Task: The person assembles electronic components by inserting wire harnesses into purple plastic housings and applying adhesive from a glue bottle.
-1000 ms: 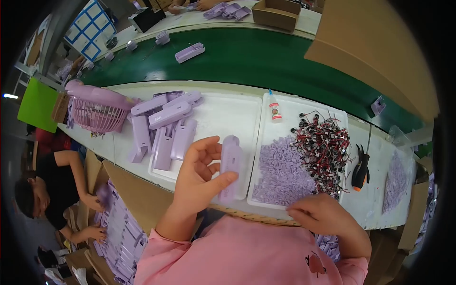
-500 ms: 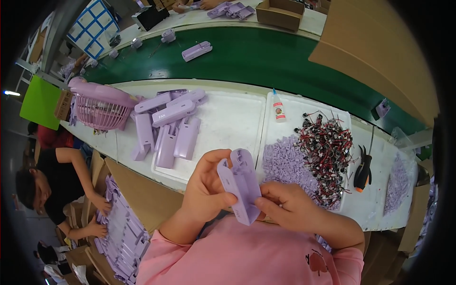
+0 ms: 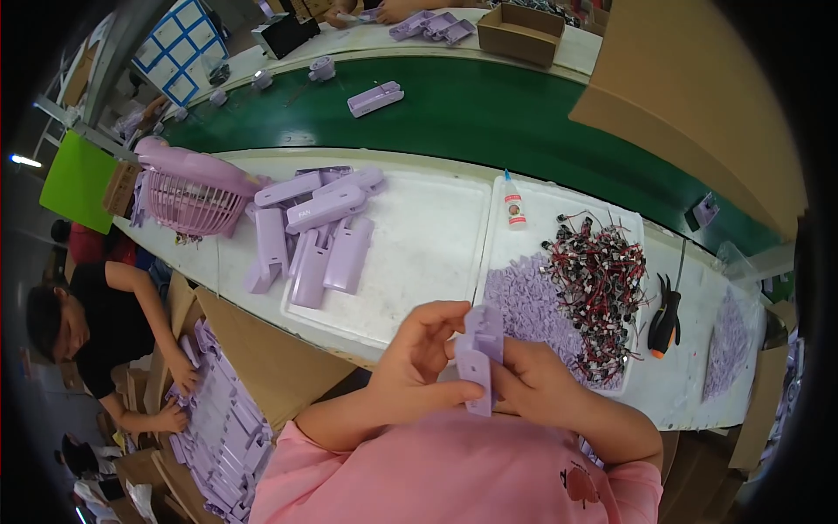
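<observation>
A light-purple plastic housing [image 3: 477, 360], turned edge-on, is held in front of my chest. My left hand [image 3: 417, 362] grips its left side, with the thumb across the lower part and the fingers curled near the top. From the other side my right hand [image 3: 539, 377] pinches the same piece; its fingertips are partly hidden behind it. Just past my right hand lie a heap of tiny purple parts [image 3: 534, 293] and a pile of small black components with red wires [image 3: 598, 293]. A heap of similar purple housings [image 3: 349, 253] rests on the left tray.
A white bottle with a blue tip [image 3: 513, 208] and black-handled pliers [image 3: 665, 325] are on the table. A pink basket [image 3: 196, 196] stands left. Beyond runs a green conveyor [image 3: 471, 109] carrying a housing. Cardboard [image 3: 698, 105] juts in at right. Another person [image 3: 96, 314] reaches into a box at left.
The housing has turned from showing its open inside to edge-on and moved slightly right and down. Both hands moved with it, still holding it.
</observation>
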Demonstrator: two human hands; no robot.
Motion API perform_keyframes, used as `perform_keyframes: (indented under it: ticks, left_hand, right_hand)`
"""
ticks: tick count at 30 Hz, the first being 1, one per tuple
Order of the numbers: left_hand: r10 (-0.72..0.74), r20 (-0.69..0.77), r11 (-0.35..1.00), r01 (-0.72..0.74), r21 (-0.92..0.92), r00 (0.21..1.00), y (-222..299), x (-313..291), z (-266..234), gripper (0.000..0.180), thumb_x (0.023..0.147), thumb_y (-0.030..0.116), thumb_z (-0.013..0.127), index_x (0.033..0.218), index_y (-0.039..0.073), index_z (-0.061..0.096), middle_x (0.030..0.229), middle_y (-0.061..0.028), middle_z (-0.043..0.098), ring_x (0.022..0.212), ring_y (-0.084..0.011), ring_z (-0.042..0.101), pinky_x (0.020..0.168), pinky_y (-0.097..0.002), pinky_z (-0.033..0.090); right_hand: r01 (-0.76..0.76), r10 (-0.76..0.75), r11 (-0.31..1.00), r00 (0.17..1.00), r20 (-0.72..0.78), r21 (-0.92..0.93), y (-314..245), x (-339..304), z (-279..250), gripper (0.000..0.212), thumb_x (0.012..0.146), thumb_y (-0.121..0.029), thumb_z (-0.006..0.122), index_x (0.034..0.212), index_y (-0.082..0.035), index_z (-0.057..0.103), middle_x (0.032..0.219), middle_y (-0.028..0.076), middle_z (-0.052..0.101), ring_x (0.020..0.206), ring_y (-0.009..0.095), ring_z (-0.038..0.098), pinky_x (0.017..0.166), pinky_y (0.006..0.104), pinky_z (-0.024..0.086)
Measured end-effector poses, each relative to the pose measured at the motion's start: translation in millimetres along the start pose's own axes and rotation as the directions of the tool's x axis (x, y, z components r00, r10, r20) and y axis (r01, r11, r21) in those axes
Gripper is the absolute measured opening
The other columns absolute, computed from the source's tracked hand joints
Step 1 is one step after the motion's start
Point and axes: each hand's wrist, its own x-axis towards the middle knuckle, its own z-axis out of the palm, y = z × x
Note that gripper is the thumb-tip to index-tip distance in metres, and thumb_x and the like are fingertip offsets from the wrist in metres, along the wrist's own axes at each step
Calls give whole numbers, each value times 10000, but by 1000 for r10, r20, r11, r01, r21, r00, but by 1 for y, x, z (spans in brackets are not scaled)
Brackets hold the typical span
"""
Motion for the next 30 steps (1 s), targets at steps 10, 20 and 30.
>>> perform_keyframes:
  ticks: [10,20,30]
  left_hand:
    - [472,-58,-293,218,931,880,44,63,-120,569,683,141,725,1191,24,496,1145,-149,508,1113,-325,442,968,-449,296]
    - [404,1,-342,150,928,915,53,62,-124,279,702,47,671,970,43,592,956,-114,579,986,-301,504,899,-430,321]
    - [419,-37,46,20,999,907,67,44,-84,193,744,-18,634,929,-17,580,845,-102,559,789,-215,534,696,-284,427]
  right_hand:
    - [-22,16,999,983,-185,-34,12,-29,-25,182,884,-63,473,1004,1,594,736,63,628,646,104,585,586,256,468]
    - [-101,67,953,990,-126,-285,7,-8,-20,194,875,-148,507,968,9,574,648,156,577,563,236,574,536,334,441]
    - [-26,15,851,1000,-26,-525,4,23,-1,443,852,-182,462,1235,35,411,650,204,595,561,384,576,544,489,455]
